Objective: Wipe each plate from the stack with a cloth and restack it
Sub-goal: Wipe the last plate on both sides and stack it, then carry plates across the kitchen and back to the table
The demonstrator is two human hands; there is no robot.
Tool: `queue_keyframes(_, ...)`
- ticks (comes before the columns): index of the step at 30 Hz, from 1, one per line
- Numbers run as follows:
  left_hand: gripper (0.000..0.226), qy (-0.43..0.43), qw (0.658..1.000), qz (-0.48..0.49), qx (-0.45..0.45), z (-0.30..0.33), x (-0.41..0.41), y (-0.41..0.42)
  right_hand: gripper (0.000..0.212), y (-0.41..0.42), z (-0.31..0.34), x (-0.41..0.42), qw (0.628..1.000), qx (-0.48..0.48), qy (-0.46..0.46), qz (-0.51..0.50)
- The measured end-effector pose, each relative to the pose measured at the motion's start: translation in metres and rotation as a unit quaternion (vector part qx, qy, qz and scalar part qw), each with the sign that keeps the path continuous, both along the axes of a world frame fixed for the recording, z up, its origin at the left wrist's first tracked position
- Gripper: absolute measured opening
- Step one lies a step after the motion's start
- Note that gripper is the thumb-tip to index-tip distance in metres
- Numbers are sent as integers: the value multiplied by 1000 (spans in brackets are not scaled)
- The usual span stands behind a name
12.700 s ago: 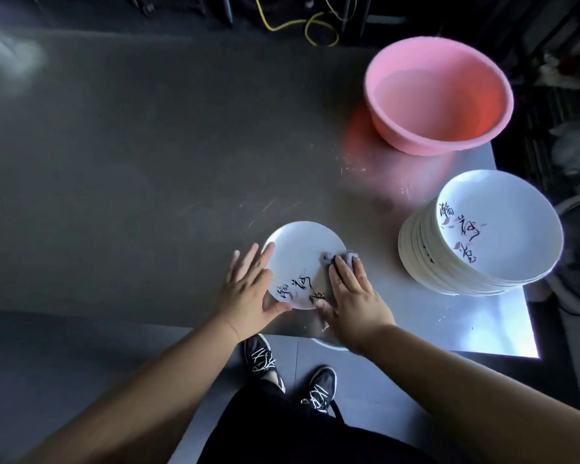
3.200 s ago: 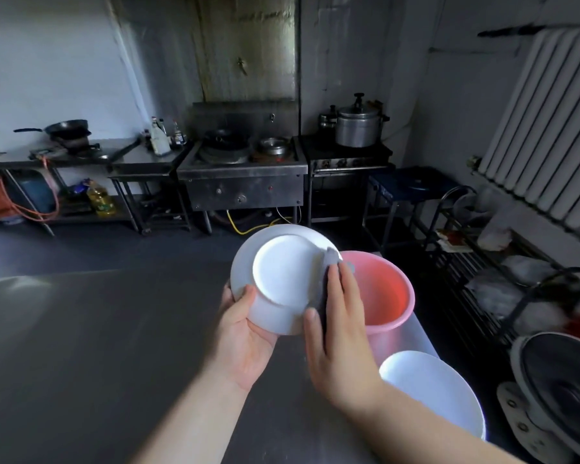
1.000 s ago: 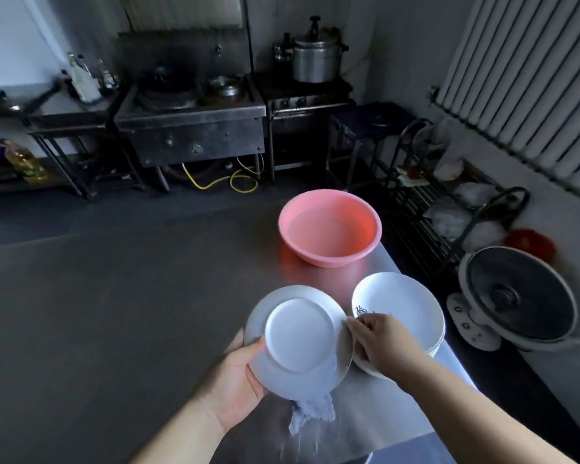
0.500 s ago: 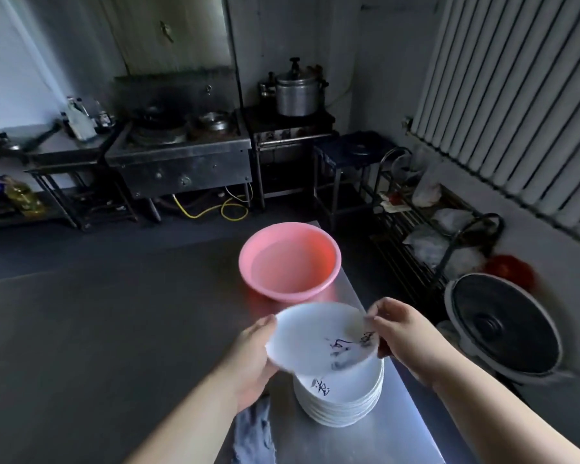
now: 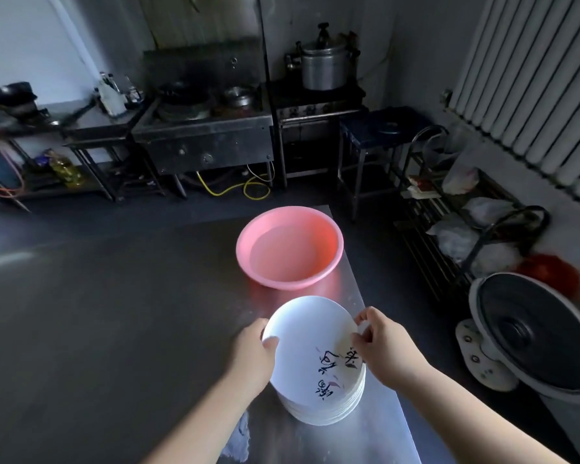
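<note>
A white plate [image 5: 310, 343] with black brush lettering lies face up on top of the stack of plates [image 5: 325, 405] near the table's right edge. My left hand [image 5: 253, 354] grips the plate's left rim, thumb over the edge. At the right rim my right hand [image 5: 380, 339] pinches the plate between thumb and fingers. The grey cloth [image 5: 240, 442] lies crumpled on the table just left of the stack, partly hidden under my left forearm.
A pink basin [image 5: 290, 247] stands on the steel table [image 5: 114, 313] behind the stack. The table's right edge runs close to the stack. On the floor to the right stand a fan [image 5: 529, 333] and a wire rack [image 5: 456, 209]. Stoves and a pot line the far wall.
The plate was held bottom up a second ago, then turned face up and lowered onto the stack. The cloth has been dropped on the table by my left arm.
</note>
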State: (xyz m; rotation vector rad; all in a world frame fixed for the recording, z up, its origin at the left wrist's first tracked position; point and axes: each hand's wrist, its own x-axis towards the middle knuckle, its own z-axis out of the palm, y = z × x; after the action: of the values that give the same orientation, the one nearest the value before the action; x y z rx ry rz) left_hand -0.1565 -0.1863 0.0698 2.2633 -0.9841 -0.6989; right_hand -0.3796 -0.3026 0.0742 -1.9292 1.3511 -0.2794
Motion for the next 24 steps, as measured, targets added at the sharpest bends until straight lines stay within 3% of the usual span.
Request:
queue_keyframes(9,12,-54,999,-2,3,-15,-8,2,9,-7,-15,-3,997,-38,43,53)
queue_keyframes(16,26,-16,999,13,-40,-23,-11,8,10,-5,-27,-11,995,-61,65,46)
queue_keyframes(19,41,35,999,12,-33,-28,-11,19,21,3,-37,-16,995,-82,53,35)
queue_keyframes(22,65,97,995,-11,-12,-40,-12,37,32,12,-48,-24,999,-25,-1,24)
queue_keyframes(24,55,75,997,-11,6,-52,-15,50,26,18,-50,-29,998,38,-53,17)
